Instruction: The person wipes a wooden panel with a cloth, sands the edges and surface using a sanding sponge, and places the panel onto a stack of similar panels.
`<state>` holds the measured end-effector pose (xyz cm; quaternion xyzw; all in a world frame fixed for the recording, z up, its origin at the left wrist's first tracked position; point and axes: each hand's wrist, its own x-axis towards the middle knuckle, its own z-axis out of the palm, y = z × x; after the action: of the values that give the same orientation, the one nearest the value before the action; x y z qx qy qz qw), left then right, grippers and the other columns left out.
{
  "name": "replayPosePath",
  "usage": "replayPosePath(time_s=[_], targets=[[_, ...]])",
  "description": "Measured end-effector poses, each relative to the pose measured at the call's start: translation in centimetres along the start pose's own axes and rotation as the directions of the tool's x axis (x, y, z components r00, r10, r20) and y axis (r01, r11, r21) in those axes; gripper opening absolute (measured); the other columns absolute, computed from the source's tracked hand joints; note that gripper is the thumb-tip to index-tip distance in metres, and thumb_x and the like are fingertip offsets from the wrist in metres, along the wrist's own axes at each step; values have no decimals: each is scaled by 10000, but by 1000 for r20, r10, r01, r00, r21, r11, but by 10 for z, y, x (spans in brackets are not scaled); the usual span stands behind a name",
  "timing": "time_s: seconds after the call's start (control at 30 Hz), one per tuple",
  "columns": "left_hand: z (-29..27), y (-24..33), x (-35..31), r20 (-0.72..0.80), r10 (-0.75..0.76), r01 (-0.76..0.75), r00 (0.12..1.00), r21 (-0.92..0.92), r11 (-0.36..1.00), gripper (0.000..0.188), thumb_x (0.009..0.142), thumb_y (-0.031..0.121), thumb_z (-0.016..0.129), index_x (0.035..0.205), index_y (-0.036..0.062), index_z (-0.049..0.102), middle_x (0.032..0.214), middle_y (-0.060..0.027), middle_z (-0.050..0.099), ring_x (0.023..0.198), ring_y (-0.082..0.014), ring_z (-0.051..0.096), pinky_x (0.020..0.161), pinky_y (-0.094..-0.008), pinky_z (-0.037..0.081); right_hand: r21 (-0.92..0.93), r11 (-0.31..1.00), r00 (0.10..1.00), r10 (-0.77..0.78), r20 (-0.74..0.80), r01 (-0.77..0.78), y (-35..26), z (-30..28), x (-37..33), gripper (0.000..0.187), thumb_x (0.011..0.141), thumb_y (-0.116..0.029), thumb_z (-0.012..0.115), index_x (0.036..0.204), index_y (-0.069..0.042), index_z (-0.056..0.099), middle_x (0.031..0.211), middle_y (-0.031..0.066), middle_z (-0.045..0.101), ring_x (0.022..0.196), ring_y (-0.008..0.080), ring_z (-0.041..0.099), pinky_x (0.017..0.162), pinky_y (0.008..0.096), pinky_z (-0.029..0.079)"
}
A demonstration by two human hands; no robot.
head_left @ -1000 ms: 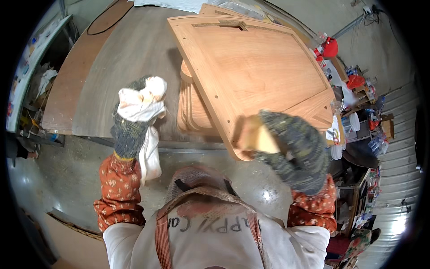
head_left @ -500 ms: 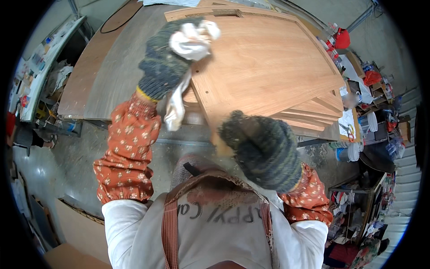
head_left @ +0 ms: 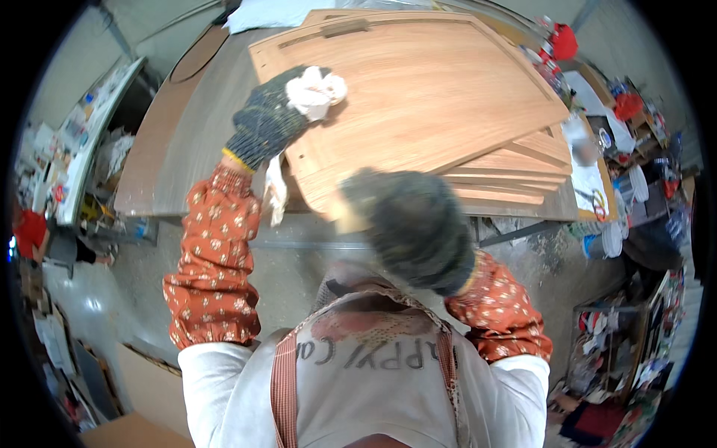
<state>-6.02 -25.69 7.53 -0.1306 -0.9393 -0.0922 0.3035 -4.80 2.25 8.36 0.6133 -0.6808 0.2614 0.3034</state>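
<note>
A flat wooden door panel (head_left: 418, 89) with a raised border lies tilted on top of a stack of similar panels (head_left: 515, 168). My left hand (head_left: 272, 112), in a dark knitted glove, is closed on a crumpled white rag (head_left: 317, 91) over the panel's left side. A tail of the rag hangs below that hand, past the panel's edge. My right hand (head_left: 418, 224), gloved alike and smeared by motion, is at the panel's near left corner. It is closed around a small tan piece (head_left: 349, 215), too blurred to name, which is against or close to the panel's edge.
The panels rest on a grey-brown worktable (head_left: 202, 134). At the right stand shelves with cluttered goods, white buckets (head_left: 612, 237) and scissors (head_left: 597, 203). Another bench (head_left: 97, 112) with items is at the far left, with a person seated near it. Boards lean at the lower left.
My left hand with the rag has come down nearer to me. My right hand has shifted left and slightly up along the near corner. The whole view has shifted slightly.
</note>
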Motion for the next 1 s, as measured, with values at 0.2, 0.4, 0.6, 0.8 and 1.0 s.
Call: replayPosePath(time_s=[0.2, 0.4, 0.6, 0.8, 1.0], targets=[[-24, 26, -1, 148, -457, 478, 877, -360, 801, 384, 799, 184, 708, 1139, 40, 600, 1026, -80, 665, 852, -130, 643, 737, -247, 529, -174, 975, 970, 168, 177, -137, 67, -39, -25, 423, 841, -229, 627, 1232, -90, 548, 1132, 118, 620, 1012, 243, 598, 888, 415, 465], [-10, 8, -2, 171, -326, 368, 930, -443, 818, 437, 785, 116, 696, 1190, 37, 553, 1072, -31, 614, 877, -93, 585, 749, -236, 498, -123, 800, 810, 582, -78, -587, 190, -83, -94, 370, 842, -226, 655, 1165, -55, 600, 1011, 120, 657, 897, 225, 638, 799, 353, 521], [-9, -9, -4, 277, -353, 443, 894, -422, 791, 404, 793, 84, 667, 1165, 0, 536, 1101, -72, 611, 997, -158, 570, 870, -282, 461, -25, 997, 997, 72, 18, -72, 59, -22, -36, 479, 823, -253, 631, 1242, -48, 526, 1199, 147, 580, 994, 254, 588, 863, 395, 466], [-22, -13, -14, 295, -290, 383, 910, -333, 862, 386, 797, 201, 666, 1140, 48, 581, 1036, -88, 639, 949, -210, 610, 823, -316, 488, -134, 983, 991, 114, -63, -122, 124, -43, -55, 442, 838, -270, 596, 1201, -22, 543, 1050, 151, 612, 889, 272, 604, 829, 442, 470], [-28, 105, 46, 649, -205, 476, 733, -273, 836, 397, 802, 228, 673, 1127, 21, 580, 1091, -124, 627, 961, -222, 624, 865, -332, 486, -370, 455, 497, 867, -24, -810, 316, -149, -121, 430, 853, -455, 569, 1133, -132, 620, 1025, 161, 647, 892, 324, 600, 839, 412, 462]])
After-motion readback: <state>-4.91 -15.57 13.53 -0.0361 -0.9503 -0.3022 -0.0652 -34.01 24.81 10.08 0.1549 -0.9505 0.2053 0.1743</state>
